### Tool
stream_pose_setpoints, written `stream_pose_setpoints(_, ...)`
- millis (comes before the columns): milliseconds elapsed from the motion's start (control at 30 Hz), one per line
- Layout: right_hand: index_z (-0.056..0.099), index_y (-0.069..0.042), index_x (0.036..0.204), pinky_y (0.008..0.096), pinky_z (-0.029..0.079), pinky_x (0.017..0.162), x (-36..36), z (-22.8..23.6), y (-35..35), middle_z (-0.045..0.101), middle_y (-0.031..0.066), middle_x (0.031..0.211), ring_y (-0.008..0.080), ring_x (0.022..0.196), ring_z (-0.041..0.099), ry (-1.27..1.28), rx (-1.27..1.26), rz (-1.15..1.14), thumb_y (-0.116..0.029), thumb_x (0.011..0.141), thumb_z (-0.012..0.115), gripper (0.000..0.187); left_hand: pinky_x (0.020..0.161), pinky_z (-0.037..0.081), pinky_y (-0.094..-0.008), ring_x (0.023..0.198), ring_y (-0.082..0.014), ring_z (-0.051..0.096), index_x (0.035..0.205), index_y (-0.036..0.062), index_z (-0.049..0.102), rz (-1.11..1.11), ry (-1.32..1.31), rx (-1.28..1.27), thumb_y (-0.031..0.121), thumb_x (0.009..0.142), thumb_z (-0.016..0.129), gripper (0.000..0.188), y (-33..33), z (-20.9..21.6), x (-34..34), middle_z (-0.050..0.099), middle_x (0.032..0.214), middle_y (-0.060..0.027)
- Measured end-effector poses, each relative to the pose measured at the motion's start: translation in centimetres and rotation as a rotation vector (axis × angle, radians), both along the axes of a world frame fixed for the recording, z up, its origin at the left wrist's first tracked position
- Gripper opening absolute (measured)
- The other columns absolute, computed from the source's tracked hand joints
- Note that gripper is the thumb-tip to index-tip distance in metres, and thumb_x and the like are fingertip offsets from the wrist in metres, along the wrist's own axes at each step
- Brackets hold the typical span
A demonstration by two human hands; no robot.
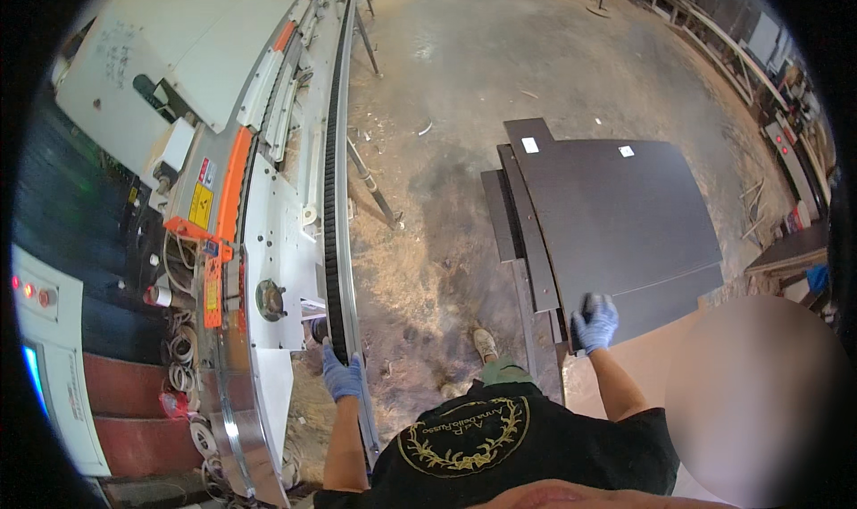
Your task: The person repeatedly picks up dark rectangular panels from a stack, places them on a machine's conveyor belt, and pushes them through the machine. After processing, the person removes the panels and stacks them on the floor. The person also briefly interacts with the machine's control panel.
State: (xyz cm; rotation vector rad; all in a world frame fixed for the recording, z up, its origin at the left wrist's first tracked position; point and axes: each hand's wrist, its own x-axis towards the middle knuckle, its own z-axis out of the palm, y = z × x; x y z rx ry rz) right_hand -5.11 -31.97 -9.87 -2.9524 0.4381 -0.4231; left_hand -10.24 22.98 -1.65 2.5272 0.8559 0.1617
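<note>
My left hand [343,377], in a blue-grey glove, rests on the black ribbed conveyor belt [334,188] and its metal rail. Its fingers lie stretched forward, next to a dark round part under the rail. My right hand [598,323], gloved alike, is at the near left part of a stack of dark brown panels [625,215]. Its fingers are bent round something dark that I cannot make out against the panels. Two small white labels lie on the top panel, and a pale line crosses its near part.
A long machine [268,250] with orange guards runs along my left. Beyond it stands a control cabinet [54,366] with red lights. A pale board [625,366] lies at the near right, partly behind a blurred patch. Scraps dot the dusty floor [446,63]; timber lines the far right.
</note>
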Motion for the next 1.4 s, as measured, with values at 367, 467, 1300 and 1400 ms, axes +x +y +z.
stream_pose_setpoints(367, 0.049, -0.003, 0.128, 0.0387, 0.043, 0.096, -1.6, -10.7, -3.9, 0.055, 0.0085, 0.125, 0.0245, 0.11, 0.053, 0.352, 1.609, -0.059, -0.04, 0.084, 0.068, 0.061, 0.106, 0.031, -0.0441, 0.131, -0.0392, 0.034, 0.142, 0.0041, 0.029, -0.417, -0.294, 0.12, 0.037, 0.076, 0.069, 0.085, -3.5, -2.4, -1.2, 0.027, 0.146, -0.0251)
stream_pose_setpoints(467, 0.046, -0.003, 0.13, 0.0373, 0.04, 0.099, -2.7, -6.7, 6.7, 0.053, 0.0069, 0.126, 0.023, 0.114, 0.05, 0.447, 2.044, -0.03, -0.034, 0.085, 0.068, 0.059, 0.107, 0.033, -0.0411, 0.129, -0.0345, 0.038, 0.143, 0.004, 0.03, -0.247, -0.525, -0.502, 0.035, 0.073, 0.076, 0.089, -11.9, -3.1, -2.3, 0.036, 0.142, -0.0212)
stream_pose_setpoints(1300, 0.053, -0.01, 0.109, 0.0416, 0.054, 0.079, -8.9, 10.0, 48.0, 0.057, 0.0033, 0.083, 0.0173, 0.068, 0.054, 1.583, 1.91, 0.312, -0.023, 0.09, 0.062, 0.025, 0.098, 0.044, -0.0406, 0.113, -0.0276, 0.054, 0.131, 0.0001, 0.044, 0.626, -1.217, -1.127, 0.026, 0.076, 0.068, 0.065, 4.8, -1.9, -46.1, 0.053, 0.127, -0.0123)
stream_pose_setpoints(1400, 0.051, -0.01, 0.113, 0.0474, 0.054, 0.082, -12.0, 11.1, 55.8, 0.06, 0.0062, 0.088, 0.0234, 0.074, 0.058, 1.613, 1.64, 0.319, -0.022, 0.09, 0.062, 0.028, 0.098, 0.045, -0.0407, 0.114, -0.0278, 0.054, 0.134, 0.0016, 0.041, 0.729, -1.304, -1.05, 0.029, 0.08, 0.068, 0.066, 6.1, -2.6, -49.5, 0.052, 0.129, -0.0139)
